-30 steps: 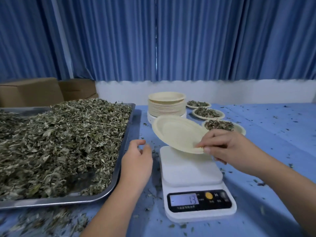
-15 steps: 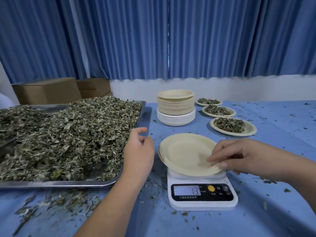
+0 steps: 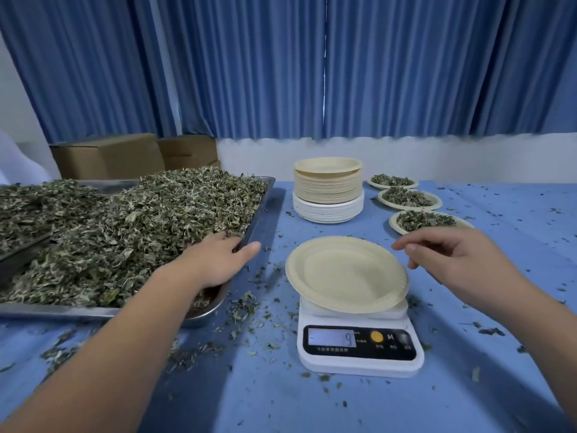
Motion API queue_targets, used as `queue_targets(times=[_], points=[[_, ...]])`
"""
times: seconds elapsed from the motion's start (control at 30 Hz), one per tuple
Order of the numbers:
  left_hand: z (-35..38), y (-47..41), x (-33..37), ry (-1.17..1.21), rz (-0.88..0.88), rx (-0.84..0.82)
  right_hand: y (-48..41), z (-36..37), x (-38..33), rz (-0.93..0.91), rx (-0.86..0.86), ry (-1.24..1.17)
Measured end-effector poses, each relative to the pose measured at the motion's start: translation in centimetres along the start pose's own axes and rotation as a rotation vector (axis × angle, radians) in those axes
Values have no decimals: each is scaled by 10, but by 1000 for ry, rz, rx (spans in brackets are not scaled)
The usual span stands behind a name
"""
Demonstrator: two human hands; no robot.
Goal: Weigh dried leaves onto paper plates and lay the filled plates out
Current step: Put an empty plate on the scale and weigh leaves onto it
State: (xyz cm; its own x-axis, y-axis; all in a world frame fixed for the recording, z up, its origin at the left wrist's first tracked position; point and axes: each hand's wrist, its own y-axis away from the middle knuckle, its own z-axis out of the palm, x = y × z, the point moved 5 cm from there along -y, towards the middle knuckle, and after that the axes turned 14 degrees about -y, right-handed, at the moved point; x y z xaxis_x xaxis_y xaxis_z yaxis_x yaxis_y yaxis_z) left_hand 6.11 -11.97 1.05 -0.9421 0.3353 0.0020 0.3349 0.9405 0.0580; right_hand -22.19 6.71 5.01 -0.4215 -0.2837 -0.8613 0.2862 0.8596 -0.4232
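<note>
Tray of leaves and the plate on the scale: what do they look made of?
The tray looks like stainless steel: grey, smooth, with a dull sheen along its rim. The plate looks like pressed paper or pulp: matte cream, with a crimped edge.

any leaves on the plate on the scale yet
No, the plate on the scale shows a bare surface from rim to rim.

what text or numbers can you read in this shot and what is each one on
"9": lit grey display of the white digital kitchen scale.
"M": the scale's black front panel, right of the round yellow button.
Small print under the display and buttons: too blurred to read.
Brown cardboard boxes: no print visible.
</note>
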Motion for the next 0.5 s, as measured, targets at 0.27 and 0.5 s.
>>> queue_targets(times=[0.27, 0.5], points=[[5, 13, 0, 35, 33, -70, -5, -9, 10, 31, 19, -30], [-10, 34, -6, -108, 69, 130, -3, -10, 12, 37, 37, -43]])
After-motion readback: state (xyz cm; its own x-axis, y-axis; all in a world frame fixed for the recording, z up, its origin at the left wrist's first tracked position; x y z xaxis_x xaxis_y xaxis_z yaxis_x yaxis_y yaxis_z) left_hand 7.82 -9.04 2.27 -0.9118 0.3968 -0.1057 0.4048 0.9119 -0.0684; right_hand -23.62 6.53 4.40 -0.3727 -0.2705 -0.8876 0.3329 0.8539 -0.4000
